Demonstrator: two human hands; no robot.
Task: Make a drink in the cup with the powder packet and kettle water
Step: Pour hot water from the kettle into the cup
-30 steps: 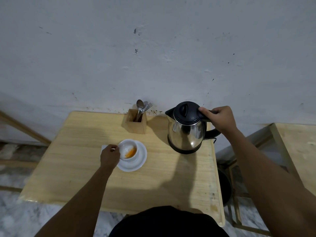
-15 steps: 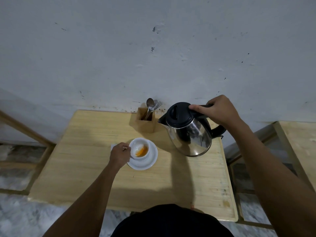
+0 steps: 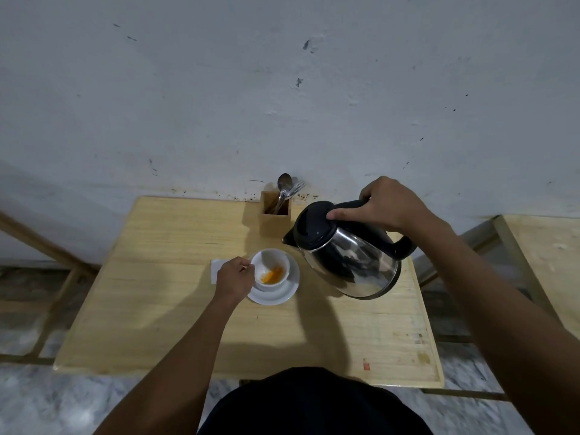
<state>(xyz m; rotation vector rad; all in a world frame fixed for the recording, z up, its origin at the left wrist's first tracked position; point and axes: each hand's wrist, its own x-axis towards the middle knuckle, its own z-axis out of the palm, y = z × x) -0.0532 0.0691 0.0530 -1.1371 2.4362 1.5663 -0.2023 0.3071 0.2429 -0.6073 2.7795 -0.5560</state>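
Single head cam, wide-angle, looks fwd & down on table (image 3: 175,315), close.

The kettle (image 3: 348,259) has tilted further, spout nearer the cup (image 3: 270,271).

I read the kettle (image 3: 351,262) body as polished steel, mirror-glossy, with a matt black plastic lid and handle. Cup (image 3: 270,270) and saucer (image 3: 276,295) look like smooth white glazed ceramic. The surface (image 3: 175,296) is pale wood with matt, visible grain. Wooden cutlery holder (image 3: 275,213), upper centre of the frame, holds shiny metal cutlery.
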